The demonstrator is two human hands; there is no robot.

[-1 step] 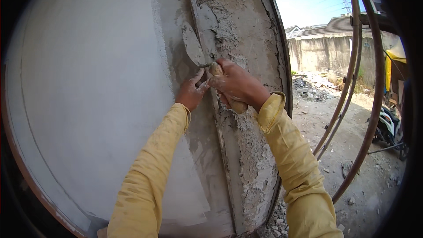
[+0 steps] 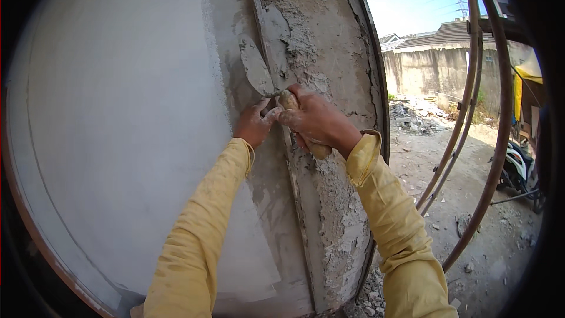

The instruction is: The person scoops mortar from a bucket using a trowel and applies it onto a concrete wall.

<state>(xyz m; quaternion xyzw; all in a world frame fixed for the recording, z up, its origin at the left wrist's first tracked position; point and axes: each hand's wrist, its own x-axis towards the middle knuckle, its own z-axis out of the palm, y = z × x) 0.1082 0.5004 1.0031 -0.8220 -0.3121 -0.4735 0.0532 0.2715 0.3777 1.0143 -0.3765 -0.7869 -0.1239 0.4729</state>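
Observation:
A trowel (image 2: 255, 66) with a mortar-smeared blade and a rounded wooden handle is in my right hand (image 2: 321, 119), whose fingers wrap round the handle. Its blade points up and left, lying against or close to the grey wall beside a long narrow strip (image 2: 297, 200). The strip runs up the wall, edged by damp plaster on its left. My left hand (image 2: 254, 125) is just left of the handle, thumb and fingers pinching the strip's edge below the blade. Both hands carry mortar smears.
Smooth pale plaster (image 2: 129, 112) covers the wall to the left; rough cracked mortar (image 2: 326, 53) lies right of the strip, up to the wall's edge. Curved brownish poles (image 2: 497, 141) stand at the right. Rubble (image 2: 415, 119), a motorbike (image 2: 518, 165) and a weathered boundary wall (image 2: 435, 73) are beyond.
The trowel blade has shifted slightly down and left, and my right hand has dropped a little with it. My left hand stays at the strip.

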